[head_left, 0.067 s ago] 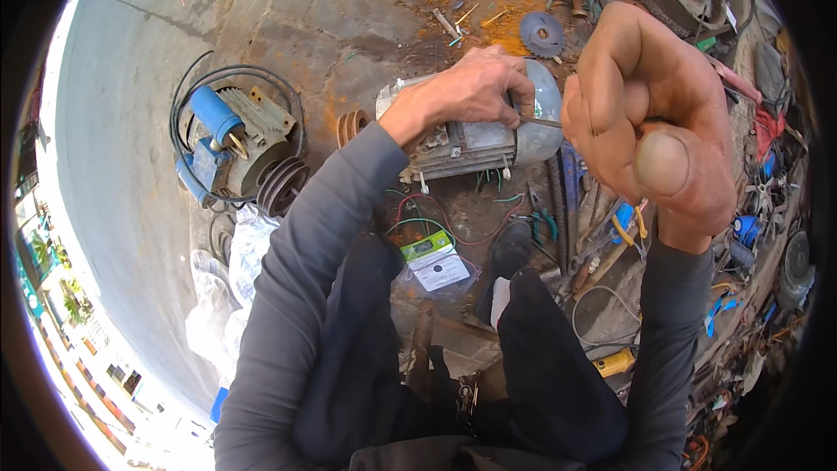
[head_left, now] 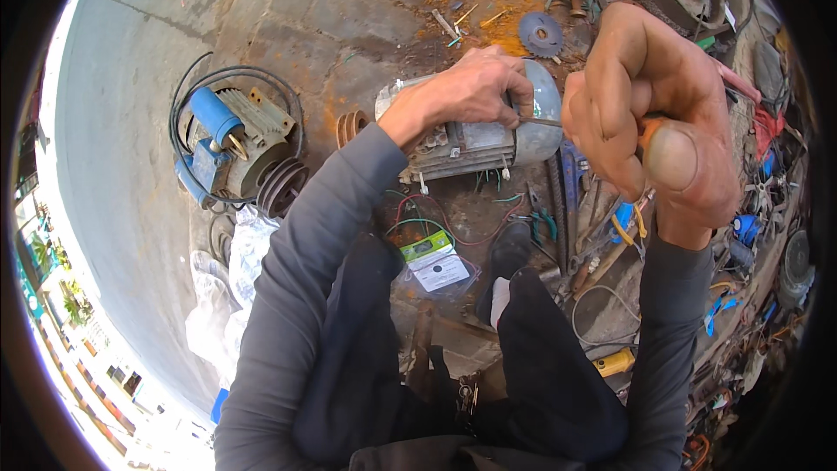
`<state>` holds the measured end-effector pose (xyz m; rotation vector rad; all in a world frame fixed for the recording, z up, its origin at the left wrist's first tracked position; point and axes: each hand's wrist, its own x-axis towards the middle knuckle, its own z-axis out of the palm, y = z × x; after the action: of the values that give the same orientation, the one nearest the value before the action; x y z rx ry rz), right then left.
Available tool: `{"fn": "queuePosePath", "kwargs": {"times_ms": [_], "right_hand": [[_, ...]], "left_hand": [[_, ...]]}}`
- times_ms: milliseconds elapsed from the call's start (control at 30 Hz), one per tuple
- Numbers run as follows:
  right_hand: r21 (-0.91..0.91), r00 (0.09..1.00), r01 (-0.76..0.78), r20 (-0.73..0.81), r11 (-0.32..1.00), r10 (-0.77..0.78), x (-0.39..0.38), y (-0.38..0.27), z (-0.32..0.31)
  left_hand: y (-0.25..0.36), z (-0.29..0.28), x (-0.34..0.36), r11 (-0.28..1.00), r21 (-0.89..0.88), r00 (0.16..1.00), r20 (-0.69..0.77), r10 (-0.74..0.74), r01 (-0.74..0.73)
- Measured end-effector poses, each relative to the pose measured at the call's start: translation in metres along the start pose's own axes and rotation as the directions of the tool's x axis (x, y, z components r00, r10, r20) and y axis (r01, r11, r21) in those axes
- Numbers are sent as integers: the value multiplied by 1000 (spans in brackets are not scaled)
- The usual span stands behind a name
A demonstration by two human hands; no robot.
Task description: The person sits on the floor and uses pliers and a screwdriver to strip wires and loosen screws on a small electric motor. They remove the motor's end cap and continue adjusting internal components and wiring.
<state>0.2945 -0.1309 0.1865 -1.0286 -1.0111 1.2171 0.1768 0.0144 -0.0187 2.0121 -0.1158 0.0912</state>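
A grey electric motor [head_left: 462, 153] with a blue-grey end cover [head_left: 539, 87] lies on its side ahead of me. My left hand [head_left: 475, 87] is over it, fingers closed on a thin metal shaft [head_left: 542, 122] along its upper side. My right hand [head_left: 649, 113], large and close to the camera, is closed around the shaft's other end, where a bit of orange, perhaps a handle, shows between the fingers. Whether the shaft's tip touches the motor is hidden. Green and red wires [head_left: 418, 201] lie below the motor, near a bagged white-and-green item [head_left: 436, 266].
A second motor [head_left: 248, 153] with blue capacitor, cable and pulley is at left, beside white plastic bags [head_left: 244, 288]. Rusty pulleys [head_left: 349, 129] and a toothed disc [head_left: 540, 35] surround the work. Pliers [head_left: 540, 222], bars and piled scrap [head_left: 767, 192] line the right. My feet stand below.
My right hand has turned slightly, its thumb shifting a little right and up, showing more orange between the fingers. My left hand and the motor look the same.
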Motion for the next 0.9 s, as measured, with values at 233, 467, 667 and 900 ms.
{"fn": "queuePosePath", "kwargs": {"times_ms": [233, 467, 667, 900], "right_hand": [[-803, 931, -142, -308, 579, -198, -10, -18, 6], [-964, 985, -100, -130, 248, -109, -22, -38, 26], [-869, 957, -289, -279, 402, 86, -32, -40, 26], [-901, 947, -288, -318, 325, -42, -33, -34, 16]], "left_hand": [[5, 0, 6, 996, 86, 994, 99, -47, 39], [5, -4, -1, 994, 74, 990, 109, -85, 77], [2, 0, -4, 995, 97, 998, 41, -43, 39], [6, 2, -6, 995, 63, 996, 49, -77, 74]]}}
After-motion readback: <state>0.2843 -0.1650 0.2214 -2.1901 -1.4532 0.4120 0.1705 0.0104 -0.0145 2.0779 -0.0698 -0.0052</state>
